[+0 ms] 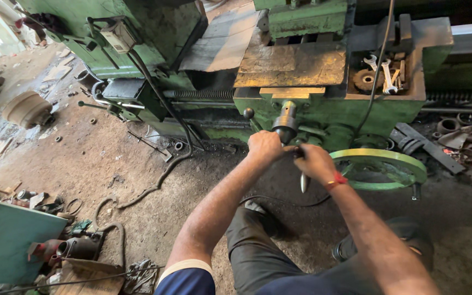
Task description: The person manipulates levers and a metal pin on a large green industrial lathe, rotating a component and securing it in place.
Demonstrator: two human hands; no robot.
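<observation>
Crank handle (303, 180) under both hands (290, 155)

Machine workshop: a large green lathe (301, 65), wrenches (387, 74) on its carriage, scrap metal parts (460, 134) across the dirt floor (99, 164).

I see a shiny metal crank handle (286, 124) sticking out of the front of the big green machine. Its round grey hub sits just above my left fingers (263, 143). A thin silver bar (303, 182) hangs straight down just under my right fingers (305, 155). A small black ball knob (248, 113) pokes up just left of my left fingers.
</observation>
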